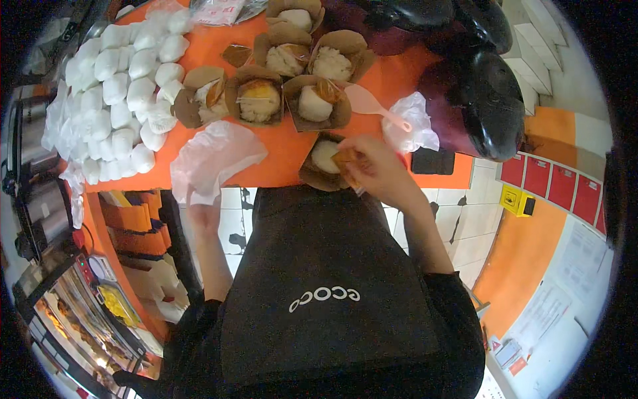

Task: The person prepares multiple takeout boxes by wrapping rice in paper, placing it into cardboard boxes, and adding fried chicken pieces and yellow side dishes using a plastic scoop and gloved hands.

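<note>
At the table's near edge my right hand point(381, 172) pinches a small clear sachet of orange-brown sauce point(344, 162). It is over the right side of an open brown cardboard box point(314, 172) holding a mound of white rice point(326, 155). A crumpled white plastic bag point(217, 154) covers my left hand point(203, 212); only the wrist end shows and the fingers are hidden. Beyond my hands stand several more brown boxes point(239, 117) of rice, some topped with sauce sachets point(329, 92). Another sauce sachet point(237, 55) lies on the orange table point(279, 149).
Many white wrapped portions point(114, 90) are heaped at left. A pink rice paddle point(369, 102) points toward a crumpled plastic bag point(406, 122) at right. Beside that are a black flat object point(432, 161) and large dark containers point(491, 104). Orange bags point(132, 217) sit below the table.
</note>
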{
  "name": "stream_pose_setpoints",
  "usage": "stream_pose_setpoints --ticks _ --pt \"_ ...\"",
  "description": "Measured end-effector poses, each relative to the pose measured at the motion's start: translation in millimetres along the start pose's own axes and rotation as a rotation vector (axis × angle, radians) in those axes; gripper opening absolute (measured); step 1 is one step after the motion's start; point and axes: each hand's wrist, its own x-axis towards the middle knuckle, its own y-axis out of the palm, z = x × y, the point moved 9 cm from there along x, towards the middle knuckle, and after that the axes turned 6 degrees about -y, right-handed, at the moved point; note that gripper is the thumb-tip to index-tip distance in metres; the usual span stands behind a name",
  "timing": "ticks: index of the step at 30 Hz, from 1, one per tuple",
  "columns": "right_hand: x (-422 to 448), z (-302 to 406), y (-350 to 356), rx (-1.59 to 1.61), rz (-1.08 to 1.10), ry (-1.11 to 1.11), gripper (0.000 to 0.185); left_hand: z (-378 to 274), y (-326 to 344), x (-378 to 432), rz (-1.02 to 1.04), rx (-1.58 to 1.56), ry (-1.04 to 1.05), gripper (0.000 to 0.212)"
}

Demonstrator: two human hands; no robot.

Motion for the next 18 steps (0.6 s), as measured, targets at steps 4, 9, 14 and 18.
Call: stream_pose_setpoints --ticks 4,9,14,18 --pt "13 2 25 0.014 0.082 -0.092 0.029 -16 10 -7 -0.349 0.685 0.257 0.070" --pt "8 16 1 0.104 0.005 0.079 0.030 -59 0 -24 -0.705 1.102 0.460 0.082" --pt "10 -17 -50 -0.063 -0.228 -0.029 0.025 -81 51 -56 -0.630 1.398 1.043 0.069" --pt "23 -53 -57 -0.125 -0.209 -0.039 0.030 -62 111 -77 -0.605 1.408 1.096 0.061"
